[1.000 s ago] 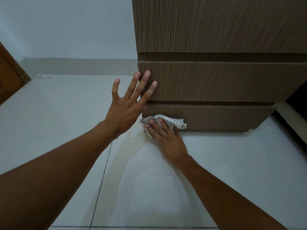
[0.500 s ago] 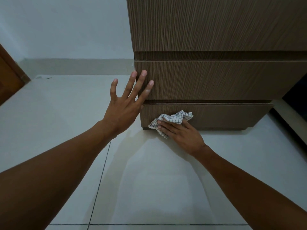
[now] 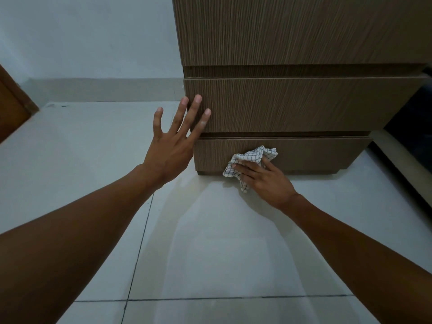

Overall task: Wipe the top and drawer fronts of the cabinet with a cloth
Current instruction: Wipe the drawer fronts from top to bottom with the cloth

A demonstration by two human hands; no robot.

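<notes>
A brown wood-grain cabinet (image 3: pixel 304 31) stands on the tiled floor, with a middle drawer front (image 3: pixel 304 104) and a bottom drawer front (image 3: pixel 315 153). My right hand (image 3: pixel 266 181) presses a crumpled white checked cloth (image 3: pixel 251 157) flat against the left part of the bottom drawer front, close to the floor. My left hand (image 3: pixel 173 146) is spread open, its fingertips resting on the left edge of the middle drawer front. The cabinet's top is out of view.
White floor tiles (image 3: pixel 210 253) stretch in front of the cabinet. A pale wall with a skirting strip (image 3: pixel 105 87) runs behind on the left. A brown wooden door edge (image 3: pixel 11 104) sits at far left. A dark gap (image 3: pixel 416 127) lies right of the cabinet.
My right hand has slid the cloth rightward along the bottom drawer front, from its left corner toward the middle. My left hand has stayed on the middle drawer's edge.
</notes>
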